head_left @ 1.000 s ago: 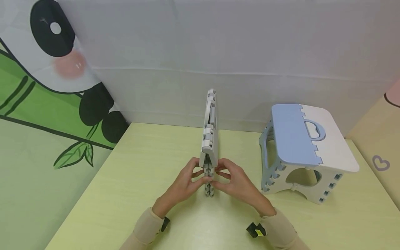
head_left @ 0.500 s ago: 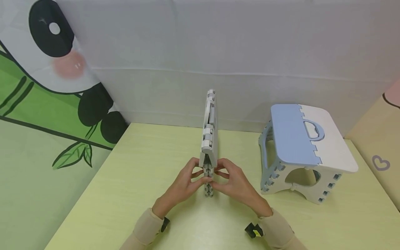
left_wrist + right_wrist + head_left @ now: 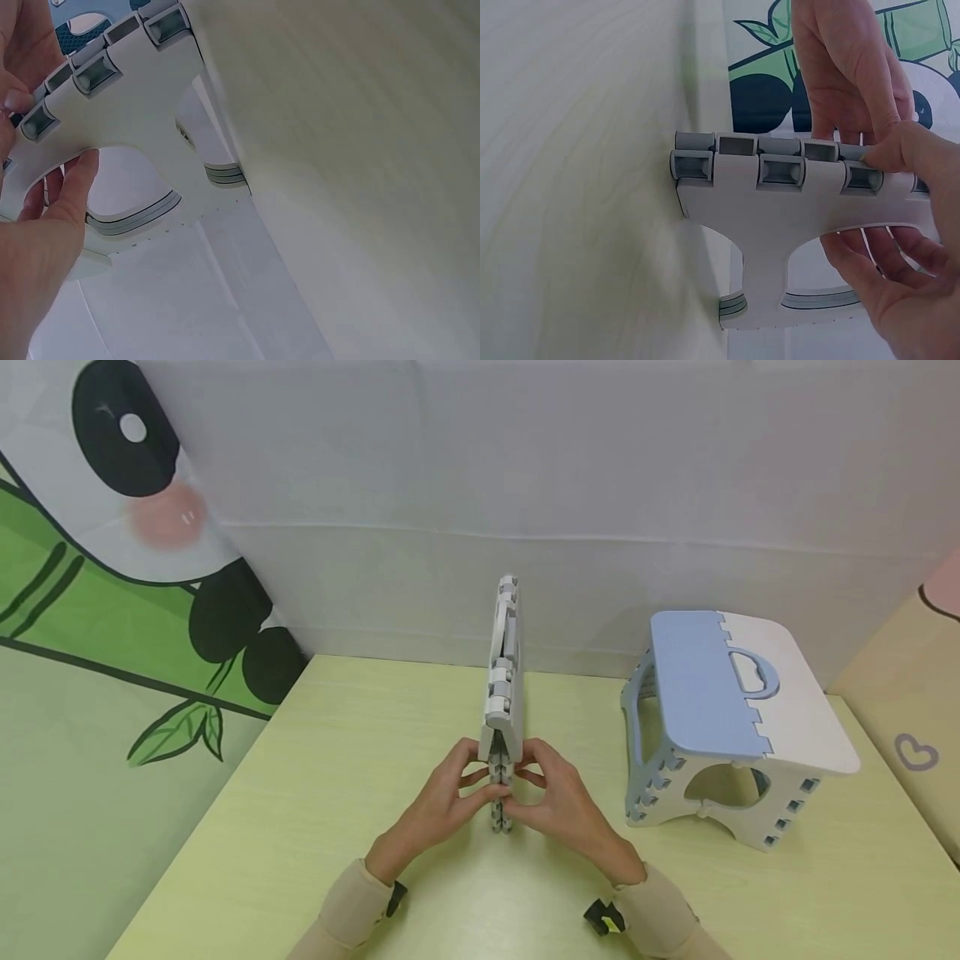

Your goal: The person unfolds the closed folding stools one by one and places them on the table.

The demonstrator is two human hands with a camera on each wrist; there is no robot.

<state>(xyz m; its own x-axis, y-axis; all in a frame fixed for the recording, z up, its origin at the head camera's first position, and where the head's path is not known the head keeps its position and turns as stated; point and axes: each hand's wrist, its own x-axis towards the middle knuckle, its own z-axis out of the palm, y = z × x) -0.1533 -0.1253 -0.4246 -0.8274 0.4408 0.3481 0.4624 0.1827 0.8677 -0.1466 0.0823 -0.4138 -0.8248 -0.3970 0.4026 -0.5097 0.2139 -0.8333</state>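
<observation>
A folded white-and-grey folding step stool (image 3: 501, 672) stands upright and edge-on on the table, its hinged side toward me. My left hand (image 3: 444, 797) grips the leg panel from the left, thumb at the near hinge edge. From the other side, my right hand (image 3: 557, 800) holds the matching panel, thumb tip close to the left thumb. The left wrist view shows the left fingers (image 3: 75, 187) hooked into a cut-out of the leg panel (image 3: 135, 97). In the right wrist view, the right fingers (image 3: 870, 270) reach through the opposite cut-out below a row of hinge knuckles (image 3: 780, 171).
An unfolded blue-and-white step stool (image 3: 705, 685) with a carry handle stands on the table to the right. Behind the pale yellow table (image 3: 390, 702) hangs a light cloth wall (image 3: 420, 577), with a cartoon panda print (image 3: 150, 527) on the left.
My right wrist and forearm have shifted slightly left and inward. Both hands keep their hold, and the folded step stool stays in place.
</observation>
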